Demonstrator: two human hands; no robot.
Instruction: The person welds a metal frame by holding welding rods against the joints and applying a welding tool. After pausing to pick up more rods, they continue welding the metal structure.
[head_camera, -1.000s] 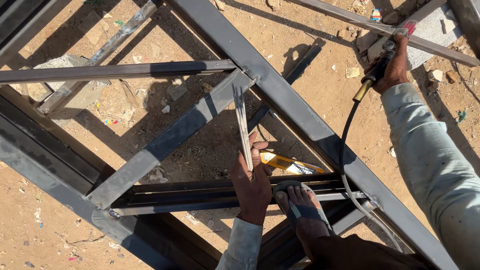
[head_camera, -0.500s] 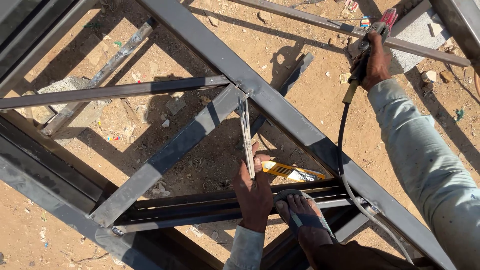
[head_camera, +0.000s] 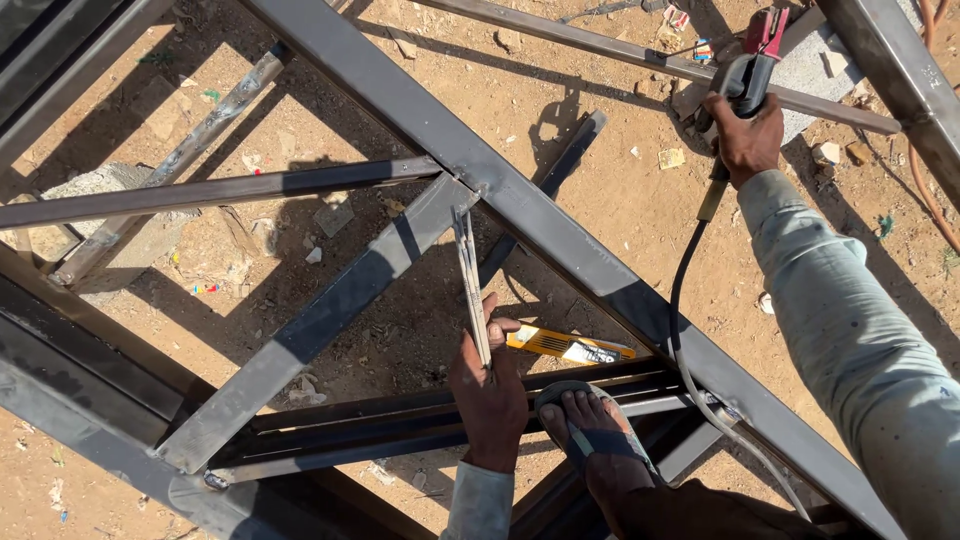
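Observation:
My left hand (head_camera: 490, 390) grips a bundle of thin grey welding rods (head_camera: 468, 268) that point up toward the joint where a short steel tube (head_camera: 330, 320) meets the long diagonal steel tube (head_camera: 560, 230). My right hand (head_camera: 745, 135) is stretched out to the upper right and holds a welding electrode holder (head_camera: 750, 62) with a red clamp head; its black cable (head_camera: 682, 310) runs down across the diagonal tube. My sandalled foot (head_camera: 590, 430) rests on the lower steel bars (head_camera: 400, 420) beside my left hand.
A yellow rod packet (head_camera: 570, 346) lies on the sandy ground under the frame. More steel tubes (head_camera: 220, 188) cross at left and along the top. A grey concrete block (head_camera: 815, 70) sits at upper right, beside orange hoses (head_camera: 925, 190).
My right hand with the electrode holder has moved slightly downward and toward the frame's centre as the view shifted. The left hand keeps holding the rods in the same place.

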